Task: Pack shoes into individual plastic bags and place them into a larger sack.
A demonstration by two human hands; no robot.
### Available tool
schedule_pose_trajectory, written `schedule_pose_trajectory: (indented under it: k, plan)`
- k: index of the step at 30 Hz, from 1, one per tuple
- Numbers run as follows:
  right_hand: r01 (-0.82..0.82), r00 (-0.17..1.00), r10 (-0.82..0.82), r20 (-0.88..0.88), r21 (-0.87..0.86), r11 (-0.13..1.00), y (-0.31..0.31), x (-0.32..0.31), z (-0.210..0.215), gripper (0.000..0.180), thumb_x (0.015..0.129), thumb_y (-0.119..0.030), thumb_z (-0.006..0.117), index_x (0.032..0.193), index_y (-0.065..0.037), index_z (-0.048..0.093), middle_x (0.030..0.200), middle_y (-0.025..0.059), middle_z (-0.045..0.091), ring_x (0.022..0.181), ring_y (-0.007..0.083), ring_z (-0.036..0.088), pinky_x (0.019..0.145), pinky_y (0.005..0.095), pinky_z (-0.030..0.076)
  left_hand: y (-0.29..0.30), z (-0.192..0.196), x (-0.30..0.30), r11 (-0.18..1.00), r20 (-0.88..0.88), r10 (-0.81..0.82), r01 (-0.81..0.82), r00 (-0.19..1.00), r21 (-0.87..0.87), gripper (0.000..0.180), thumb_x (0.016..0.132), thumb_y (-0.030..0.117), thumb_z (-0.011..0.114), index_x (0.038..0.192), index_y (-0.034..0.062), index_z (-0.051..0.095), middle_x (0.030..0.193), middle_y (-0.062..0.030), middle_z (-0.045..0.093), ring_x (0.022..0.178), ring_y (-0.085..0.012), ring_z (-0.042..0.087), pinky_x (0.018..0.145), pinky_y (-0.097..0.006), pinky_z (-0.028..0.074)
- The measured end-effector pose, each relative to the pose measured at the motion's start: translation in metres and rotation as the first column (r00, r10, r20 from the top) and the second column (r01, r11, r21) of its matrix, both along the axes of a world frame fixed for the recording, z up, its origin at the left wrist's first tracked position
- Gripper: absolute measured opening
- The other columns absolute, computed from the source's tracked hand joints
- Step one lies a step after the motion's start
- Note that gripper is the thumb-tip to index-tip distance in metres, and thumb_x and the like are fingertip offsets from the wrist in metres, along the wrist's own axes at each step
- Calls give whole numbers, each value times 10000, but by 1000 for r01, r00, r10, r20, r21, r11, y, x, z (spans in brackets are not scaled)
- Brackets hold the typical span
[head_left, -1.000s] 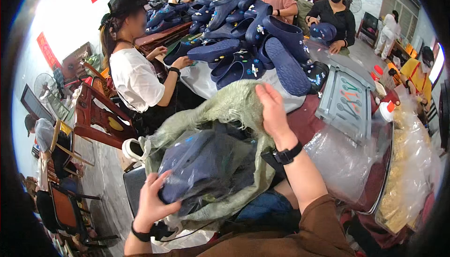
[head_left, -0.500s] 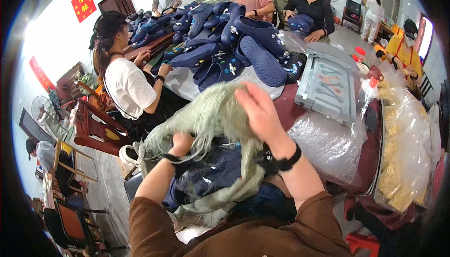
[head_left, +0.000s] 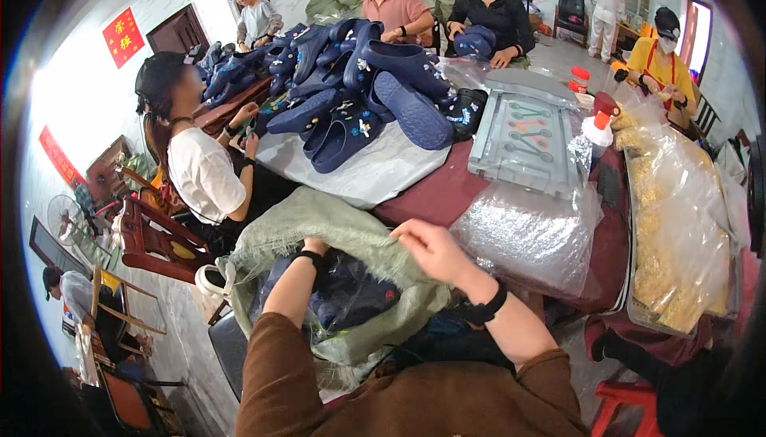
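A pale green woven sack [head_left: 299, 218] stands in front of me with its frayed mouth pulled wide. Inside lie dark blue clogs [head_left: 351, 293], partly covered by clear plastic. My right hand [head_left: 437, 253] pinches the sack's rim at its right side. Reaching into the mouth, my left hand [head_left: 316, 244] is against the far rim; the sack's fold hides its fingers. Beyond the sack, a large heap of navy clogs with small coloured charms [head_left: 343, 130] covers the table, partly over a white sheet [head_left: 367, 174].
On the table's right are a grey plastic case [head_left: 527, 134], bubble wrap [head_left: 527, 230], a red-topped white bottle [head_left: 600, 118] and a tray of yellow packets [head_left: 662, 277]. A person in white [head_left: 203, 166] works at the left. A red stool [head_left: 626, 405] stands lower right.
The raised sack flap has come down and the mouth has opened wider. My right hand has moved lower, from flat against the flap to pinching the rim. The view has shifted slightly.
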State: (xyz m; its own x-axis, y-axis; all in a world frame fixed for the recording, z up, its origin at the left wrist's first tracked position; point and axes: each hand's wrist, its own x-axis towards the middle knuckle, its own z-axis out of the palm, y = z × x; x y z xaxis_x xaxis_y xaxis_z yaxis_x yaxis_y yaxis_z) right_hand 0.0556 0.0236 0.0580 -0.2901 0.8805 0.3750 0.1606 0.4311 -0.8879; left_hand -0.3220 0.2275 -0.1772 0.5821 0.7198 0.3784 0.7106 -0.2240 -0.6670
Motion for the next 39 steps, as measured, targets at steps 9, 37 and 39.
schedule_pose_trajectory:
  k: [9, 37, 39]
  plan:
    - [624, 709, -648, 276, 181, 760, 38, 76, -84, 281, 892, -83, 682, 1165, -80, 614, 1089, 136, 641, 1038, 371, 613, 860, 449, 508, -53, 94, 42, 703, 193, 403, -168, 895, -691, 714, 982, 546, 511, 1565, 151, 393, 1631, -126, 355, 1489, -388, 326, 1215, -521, 261]
    - [429, 875, -477, 82, 323, 844, -78, 96, -25, 302, 854, -62, 738, 1152, -71, 695, 1279, 125, 618, 1001, 321, 652, 866, 395, 532, -255, 343, 240, -385, 785, -280, 685, 552, -619, 773, 952, 452, 677, 1507, -17, 413, 1463, -236, 502, 1242, -403, 565, 999, -445, 485]
    - [652, 650, -749, 125, 413, 635, -85, 99, -10, 429, 834, -87, 759, 1248, -63, 647, 1341, 163, 572, 1142, 356, 608, 982, 421, 497, -256, 367, 249, -392, 801, -274, 699, 532, -598, 758, 938, 388, 715, 1511, -8, 417, 1421, -224, 542, 1212, -397, 588, 985, -434, 499]
